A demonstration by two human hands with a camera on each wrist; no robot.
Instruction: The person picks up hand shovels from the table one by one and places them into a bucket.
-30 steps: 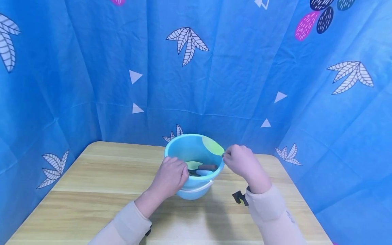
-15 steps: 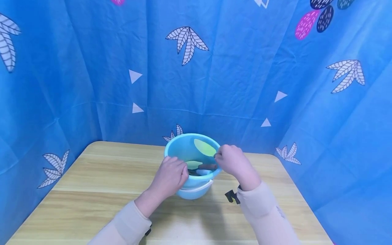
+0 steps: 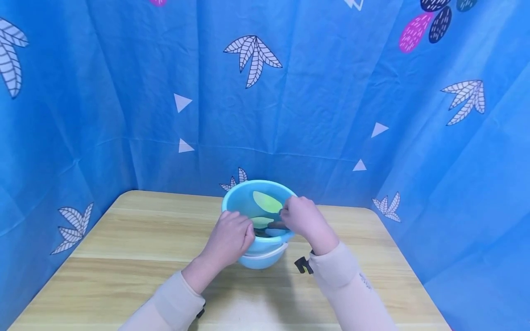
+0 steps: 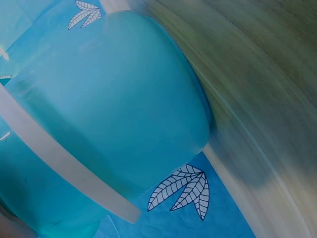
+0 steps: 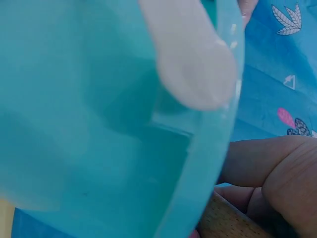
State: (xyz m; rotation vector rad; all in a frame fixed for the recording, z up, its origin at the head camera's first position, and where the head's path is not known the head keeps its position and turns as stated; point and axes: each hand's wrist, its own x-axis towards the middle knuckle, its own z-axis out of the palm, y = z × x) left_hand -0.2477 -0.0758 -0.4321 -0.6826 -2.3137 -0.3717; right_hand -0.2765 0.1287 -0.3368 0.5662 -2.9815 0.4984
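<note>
A light blue bucket (image 3: 260,262) stands on the wooden table (image 3: 157,276), its white handle (image 3: 273,253) hanging down the near side. My left hand (image 3: 232,236) grips the near left of the rim. Over the right side of the rim, my right hand (image 3: 304,218) pinches a utensil with a green oval head (image 3: 267,202) that sits inside the bucket's opening. In the right wrist view its speckled wooden handle (image 5: 225,218) lies between fingers and thumb. Lower in the bucket are another green piece (image 3: 262,222), a brown handle (image 3: 276,225) and a pale blue piece (image 3: 275,232).
A blue patterned cloth (image 3: 265,115) hangs behind and on both sides of the table. Black straps with a clip (image 3: 303,265) sit at the right cuff. The bucket's wall (image 4: 119,99) fills much of the left wrist view.
My right hand has moved left with the green-headed utensil, from the right edge of the rim to over the bucket's opening. The left hand and bucket have stayed in place.
</note>
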